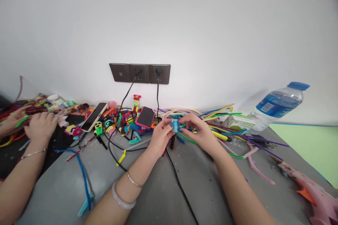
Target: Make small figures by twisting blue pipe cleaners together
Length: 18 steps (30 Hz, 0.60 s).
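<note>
Fingers (167,123) of the left hand (159,140) are closed in a pinch on the near-left side of a small blue fuzzy bundle (175,125); the thumb and forefinger of the right hand (198,130) pinch its other side, almost together. The bundle is held up just above a grey table (211,186), slightly below the middle of the view. It is pale, bright blue, stubby and upright, with a soft pipe-cleaner nap and a darker blue edge toward the right fingertips, where a touch of green shows. Its finer folds are too small to make out.

Taking the bundle as the clock's centre, a pink-rimmed phone (145,117) lies between nine and ten o'clock, near the left hand. Loose coloured pipe cleaners (232,129) spread toward three, and a water bottle (277,102) leans between two and three. At eight, a bent blue strand (83,174) lies well apart. Another person's hands (41,126) are at nine.
</note>
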Available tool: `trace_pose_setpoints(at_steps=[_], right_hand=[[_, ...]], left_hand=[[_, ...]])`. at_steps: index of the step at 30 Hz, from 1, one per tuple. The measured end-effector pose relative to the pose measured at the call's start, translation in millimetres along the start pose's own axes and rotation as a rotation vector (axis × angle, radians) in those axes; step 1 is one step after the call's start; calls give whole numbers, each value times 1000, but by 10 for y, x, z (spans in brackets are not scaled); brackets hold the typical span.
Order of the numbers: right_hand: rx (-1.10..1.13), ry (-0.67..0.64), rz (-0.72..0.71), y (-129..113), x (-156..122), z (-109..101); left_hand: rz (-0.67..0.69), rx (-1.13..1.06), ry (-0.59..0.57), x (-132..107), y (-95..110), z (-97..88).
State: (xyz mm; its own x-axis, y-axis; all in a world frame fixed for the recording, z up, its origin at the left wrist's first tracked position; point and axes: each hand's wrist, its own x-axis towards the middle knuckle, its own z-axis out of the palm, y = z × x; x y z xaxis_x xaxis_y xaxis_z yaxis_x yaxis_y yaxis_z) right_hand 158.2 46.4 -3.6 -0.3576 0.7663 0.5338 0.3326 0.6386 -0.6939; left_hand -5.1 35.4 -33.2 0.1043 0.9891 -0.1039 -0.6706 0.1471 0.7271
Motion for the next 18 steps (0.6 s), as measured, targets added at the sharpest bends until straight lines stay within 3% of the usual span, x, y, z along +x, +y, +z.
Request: trace_pose_setpoints(at_steps=[18], right_hand=[[-3,34,33,68,-18,-7]], left_hand=[[9,6,-6,-1,-15,-16]])
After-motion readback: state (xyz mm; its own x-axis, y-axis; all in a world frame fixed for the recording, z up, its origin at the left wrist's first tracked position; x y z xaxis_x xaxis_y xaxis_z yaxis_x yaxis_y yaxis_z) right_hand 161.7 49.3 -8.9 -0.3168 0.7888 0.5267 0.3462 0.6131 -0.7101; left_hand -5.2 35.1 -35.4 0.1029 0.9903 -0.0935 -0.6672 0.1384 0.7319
